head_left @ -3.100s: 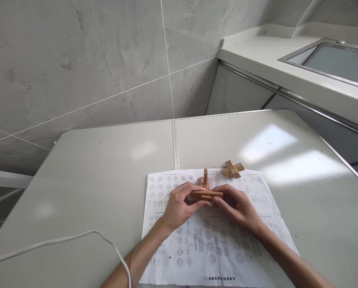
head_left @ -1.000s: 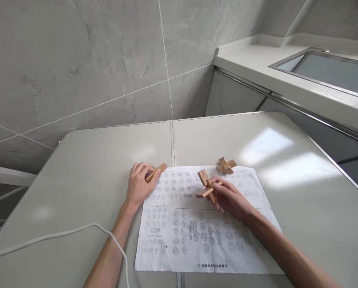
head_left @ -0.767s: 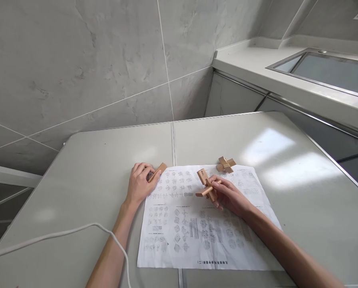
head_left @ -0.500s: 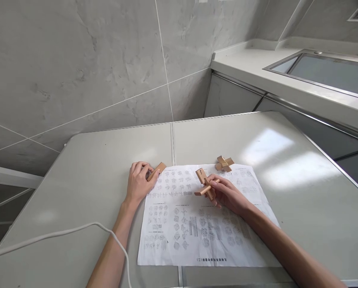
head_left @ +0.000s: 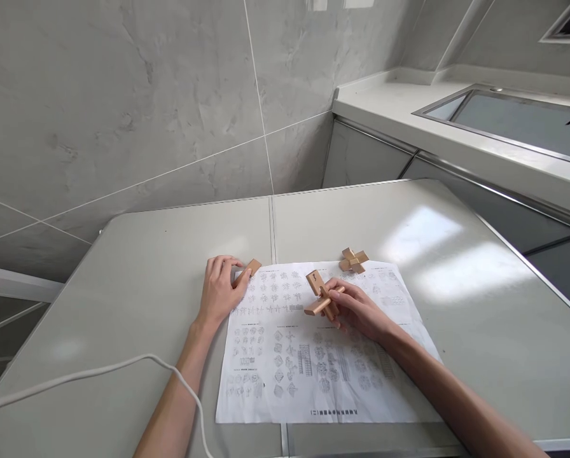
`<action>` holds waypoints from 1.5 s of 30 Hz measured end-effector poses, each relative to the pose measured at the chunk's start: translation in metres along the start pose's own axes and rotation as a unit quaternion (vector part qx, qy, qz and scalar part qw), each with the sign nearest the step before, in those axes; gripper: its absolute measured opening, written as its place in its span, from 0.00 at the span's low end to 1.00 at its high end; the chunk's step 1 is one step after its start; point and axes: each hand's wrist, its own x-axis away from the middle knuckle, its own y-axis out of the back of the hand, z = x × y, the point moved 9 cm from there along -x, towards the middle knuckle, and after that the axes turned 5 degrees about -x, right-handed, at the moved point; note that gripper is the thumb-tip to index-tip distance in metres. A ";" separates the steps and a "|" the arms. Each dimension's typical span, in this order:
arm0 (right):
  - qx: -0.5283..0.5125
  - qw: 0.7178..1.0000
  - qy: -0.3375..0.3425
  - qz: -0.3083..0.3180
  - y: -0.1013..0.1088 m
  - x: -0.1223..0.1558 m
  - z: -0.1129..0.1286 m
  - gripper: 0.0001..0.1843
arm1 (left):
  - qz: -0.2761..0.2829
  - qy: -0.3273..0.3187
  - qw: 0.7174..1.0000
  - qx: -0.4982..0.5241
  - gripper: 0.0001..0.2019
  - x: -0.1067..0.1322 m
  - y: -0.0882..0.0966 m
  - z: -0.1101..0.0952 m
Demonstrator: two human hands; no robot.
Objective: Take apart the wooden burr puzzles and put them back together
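My right hand (head_left: 359, 308) holds two crossed wooden puzzle pieces (head_left: 320, 296) above the printed sheet (head_left: 323, 397). One of these pieces carries a dark mark near its upper end. At the sheet's upper left corner, my left hand (head_left: 221, 286) has its fingers closed around a wooden puzzle piece (head_left: 250, 268), whose far end sticks out to the right; the rest is covered by the fingers. A joined cross of wooden pieces (head_left: 354, 260) lies by the sheet's top edge, beyond my right hand. Small diagrams cover the sheet, which faces away from me.
The pale folding table (head_left: 170, 242) has a seam down its middle. A white cable (head_left: 123, 364) runs across the left front, over my left forearm. Behind stands a grey tiled wall (head_left: 146, 95); a white counter (head_left: 385, 105) with a sink (head_left: 514, 121) is at the right.
The view has shifted slightly. My left fingers have moved a little on their piece, showing more of its end. My right hand keeps its hold on the crossed pieces.
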 end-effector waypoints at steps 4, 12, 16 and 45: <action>0.020 1.000 0.010 0.006 -0.006 0.001 0.004 0.17 | 0.059 0.044 0.981 0.182 0.09 0.005 -0.008 -0.026; 0.077 0.995 -0.006 0.063 -0.020 0.005 -0.006 0.17 | 0.324 0.105 0.800 0.495 0.23 0.042 -0.062 -0.102; 0.088 0.994 -0.005 0.062 -0.025 0.007 -0.009 0.17 | 0.336 0.138 0.766 0.531 0.19 0.046 -0.068 -0.107; 0.008 0.999 0.043 -0.008 -0.008 0.004 -0.002 0.18 | 0.273 0.206 0.745 0.572 0.17 0.043 -0.072 -0.088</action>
